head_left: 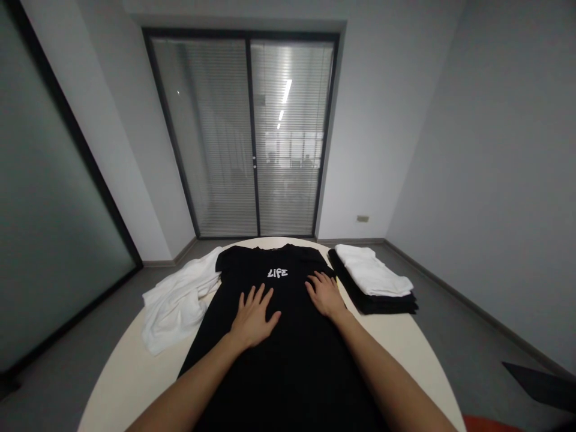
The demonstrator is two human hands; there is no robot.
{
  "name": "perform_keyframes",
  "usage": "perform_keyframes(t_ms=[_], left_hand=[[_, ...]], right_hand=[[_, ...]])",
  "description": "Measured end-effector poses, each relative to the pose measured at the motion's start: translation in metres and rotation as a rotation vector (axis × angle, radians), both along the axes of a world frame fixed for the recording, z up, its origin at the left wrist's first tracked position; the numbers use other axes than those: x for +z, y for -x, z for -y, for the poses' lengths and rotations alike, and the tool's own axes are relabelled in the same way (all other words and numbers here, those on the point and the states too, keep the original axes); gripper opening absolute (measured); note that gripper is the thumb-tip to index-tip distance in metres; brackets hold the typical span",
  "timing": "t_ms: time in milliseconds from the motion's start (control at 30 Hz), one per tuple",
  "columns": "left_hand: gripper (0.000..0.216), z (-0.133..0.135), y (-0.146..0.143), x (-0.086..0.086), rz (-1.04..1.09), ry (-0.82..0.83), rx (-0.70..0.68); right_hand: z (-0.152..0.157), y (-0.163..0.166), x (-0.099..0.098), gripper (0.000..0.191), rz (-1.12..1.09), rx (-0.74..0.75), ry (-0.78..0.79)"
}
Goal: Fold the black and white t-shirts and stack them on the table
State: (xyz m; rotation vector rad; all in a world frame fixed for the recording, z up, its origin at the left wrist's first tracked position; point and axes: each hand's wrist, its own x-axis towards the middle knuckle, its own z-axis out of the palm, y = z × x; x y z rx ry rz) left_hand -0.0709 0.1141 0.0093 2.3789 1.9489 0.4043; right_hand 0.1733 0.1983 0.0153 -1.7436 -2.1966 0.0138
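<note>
Lying face up along the middle of the round tabletop (pixel 135 372), a black T-shirt (pixel 288 354) is pressed flat by both hands. The left hand (pixel 252 317) and right hand (pixel 324 294) are spread open, palms down, nothing being clasped in either grip. The cloth is judged soft, light and limp; it would best be pinched at the shoulders or hem. Rumpled white garments (pixel 177 303) lie to the left, a folded stack (pixel 373 279) to the right.
</note>
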Motion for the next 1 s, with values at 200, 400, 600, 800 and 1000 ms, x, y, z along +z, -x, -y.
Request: perform_keyframes(t_ms=[200, 400, 600, 800, 1000], left_hand=[[0.071, 0.007, 0.013, -0.005, -0.008, -0.006, 0.226], [0.071, 0.014, 0.02, -0.007, -0.035, 0.028, 0.339], [0.064, 0.031, 0.036, 0.003, -0.082, 0.003, 0.252], [0.053, 0.035, 0.077, 0.001, -0.157, -0.14, 0.291], [0.05, 0.044, 0.081, -0.002, -0.21, -0.12, 0.306]], right_hand=[[0.017, -0.015, 0.001, 0.042, -0.051, -0.041, -0.062], [0.034, -0.02, -0.007, 0.043, -0.015, -0.126, -0.044], [0.052, -0.015, 0.011, 0.032, -0.051, 0.014, -0.126], [0.083, 0.002, 0.039, 0.027, -0.139, 0.666, 0.022], [0.106, 0.015, 0.037, 0.045, -0.113, 0.827, 0.104]])
